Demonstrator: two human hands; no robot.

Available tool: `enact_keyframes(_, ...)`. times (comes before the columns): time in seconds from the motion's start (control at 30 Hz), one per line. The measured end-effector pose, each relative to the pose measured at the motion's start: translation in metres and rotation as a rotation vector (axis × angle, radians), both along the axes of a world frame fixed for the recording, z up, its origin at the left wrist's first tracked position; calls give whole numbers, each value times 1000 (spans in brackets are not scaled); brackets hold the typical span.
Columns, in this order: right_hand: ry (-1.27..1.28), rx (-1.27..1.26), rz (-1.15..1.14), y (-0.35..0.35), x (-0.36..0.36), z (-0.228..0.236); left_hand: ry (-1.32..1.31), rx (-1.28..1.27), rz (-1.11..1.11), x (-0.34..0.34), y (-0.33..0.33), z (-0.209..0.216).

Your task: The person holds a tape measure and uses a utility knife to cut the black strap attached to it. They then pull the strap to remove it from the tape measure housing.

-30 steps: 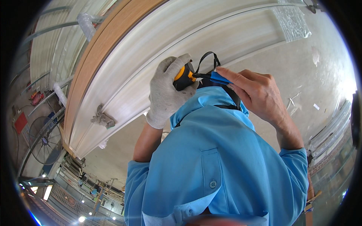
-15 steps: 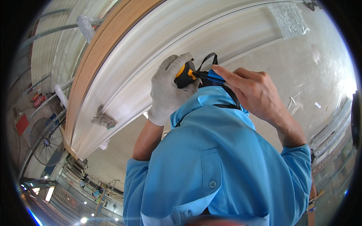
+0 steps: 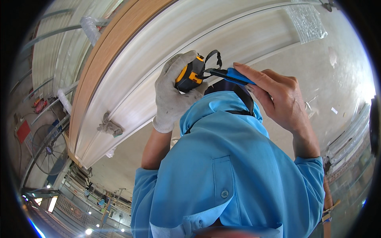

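My left hand (image 3: 173,85), in a pale grey work glove, is closed around a black and yellow tape measure (image 3: 188,79). A thin black wrist strap (image 3: 219,58) loops up from the tape measure. My bare right hand (image 3: 278,93) grips a blue and black utility knife (image 3: 236,77), its thumb lying along the blue handle. The knife's dark front end points left at the strap and seems to touch it. Whether its blade is out is too small to tell.
Long whitish panels (image 3: 131,87) with a wood-coloured edge board (image 3: 89,75) lie beyond my hands. A crumpled grey glove (image 3: 109,126) rests on them. Clear plastic wrap (image 3: 306,23) covers their far right end. A standing fan (image 3: 49,149) is at the left.
My left hand has tilted the tape measure and shifted slightly left. My right hand has moved right with the knife, leaving a wider gap between the hands. More of the strap shows.
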State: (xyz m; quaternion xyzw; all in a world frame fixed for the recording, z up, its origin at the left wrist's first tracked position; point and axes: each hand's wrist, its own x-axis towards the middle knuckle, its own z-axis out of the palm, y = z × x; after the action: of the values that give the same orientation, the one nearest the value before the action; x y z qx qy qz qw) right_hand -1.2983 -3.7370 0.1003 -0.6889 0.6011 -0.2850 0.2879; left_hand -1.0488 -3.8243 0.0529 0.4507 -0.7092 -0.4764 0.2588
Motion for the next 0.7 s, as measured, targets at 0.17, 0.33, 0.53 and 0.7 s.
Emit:
enact_keyframes(0.17,31,30,25,-2,6,-3,-13,-40,-18,2,1,0)
enact_keyframes(0.33,39,15,28,-3,8,-6,-22,-74,-6,2,2,1)
enact_keyframes(0.53,50,8,53,-1,5,-1,-83,-73,9,3,2,5)
enact_keyframes(0.7,77,12,36,0,8,-4,-73,-76,-4,2,3,7)
